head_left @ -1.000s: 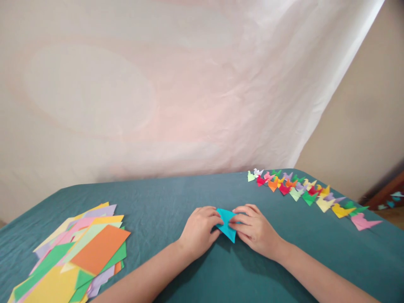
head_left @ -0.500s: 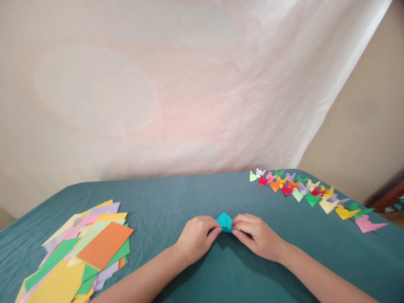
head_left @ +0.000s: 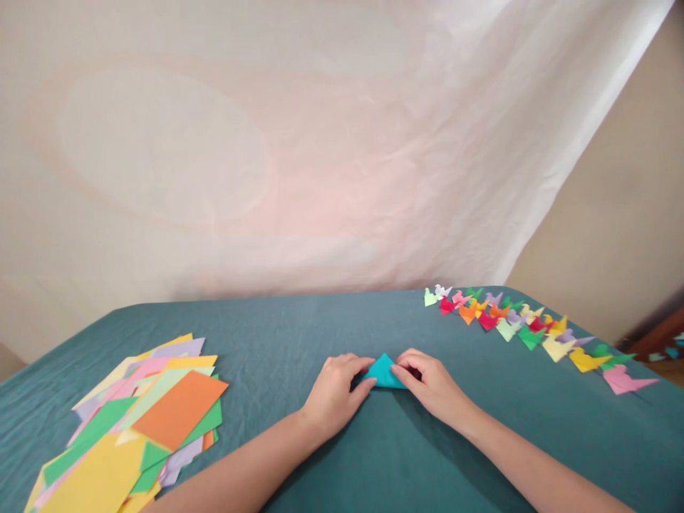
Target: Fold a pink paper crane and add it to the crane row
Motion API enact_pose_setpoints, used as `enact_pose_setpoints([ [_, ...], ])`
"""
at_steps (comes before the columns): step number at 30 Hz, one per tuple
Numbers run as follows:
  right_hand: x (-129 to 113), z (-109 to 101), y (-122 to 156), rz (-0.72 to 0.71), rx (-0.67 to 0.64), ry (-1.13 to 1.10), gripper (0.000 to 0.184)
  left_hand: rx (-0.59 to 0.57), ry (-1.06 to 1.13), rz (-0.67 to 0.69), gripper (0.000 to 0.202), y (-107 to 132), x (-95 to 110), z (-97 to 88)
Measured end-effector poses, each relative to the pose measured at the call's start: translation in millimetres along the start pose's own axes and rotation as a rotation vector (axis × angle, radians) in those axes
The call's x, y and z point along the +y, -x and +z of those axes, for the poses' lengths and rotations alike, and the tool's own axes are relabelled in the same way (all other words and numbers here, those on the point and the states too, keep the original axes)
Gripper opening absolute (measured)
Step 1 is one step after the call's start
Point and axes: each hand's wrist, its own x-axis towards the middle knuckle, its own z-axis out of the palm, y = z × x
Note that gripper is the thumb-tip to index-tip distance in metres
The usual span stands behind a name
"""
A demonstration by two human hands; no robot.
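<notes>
A small piece of turquoise paper (head_left: 383, 373), folded into a triangle with its point away from me, is between my two hands near the middle of the table. My left hand (head_left: 338, 393) pinches its left corner between thumb and fingers. On the other side, my right hand (head_left: 432, 385) grips the right part, the thumb lying over the paper's face and the fingers behind it. The fingers partly cover both side corners.
Loose coloured paper sheets (head_left: 179, 410) lie in an overlapping pile on the left. Several folded paper birds (head_left: 529, 336) stand in rows along the right edge of the green-covered table (head_left: 299, 328). A pale cloth (head_left: 320, 157) hangs behind.
The turquoise paper has gone from a small diamond-like shape to a wider, flatter triangle with a straight near edge. My right thumb has moved onto its face.
</notes>
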Motion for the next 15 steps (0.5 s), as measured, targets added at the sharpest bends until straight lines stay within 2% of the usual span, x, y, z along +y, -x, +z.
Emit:
enact_pose_setpoints([
  [3, 0, 1, -3, 0.009, 0.009, 0.031, 0.025, -0.005, -0.117, 0.120, 0.034, 6, 10, -0.9],
  [6, 2, 3, -4, -0.001, 0.026, 0.060, 0.026, -0.127, -0.207, 0.223, 0.043, 10, 21, -1.9],
  [11, 7, 7, -5, -0.008, 0.068, 0.097, 0.024, -0.294, -0.276, 0.241, 0.060, 11, 26, -3.0],
  [15, 7, 8, -5, -0.002, 0.090, 0.113, 0.022, -0.377, -0.287, 0.238, 0.067, 11, 24, -2.9],
])
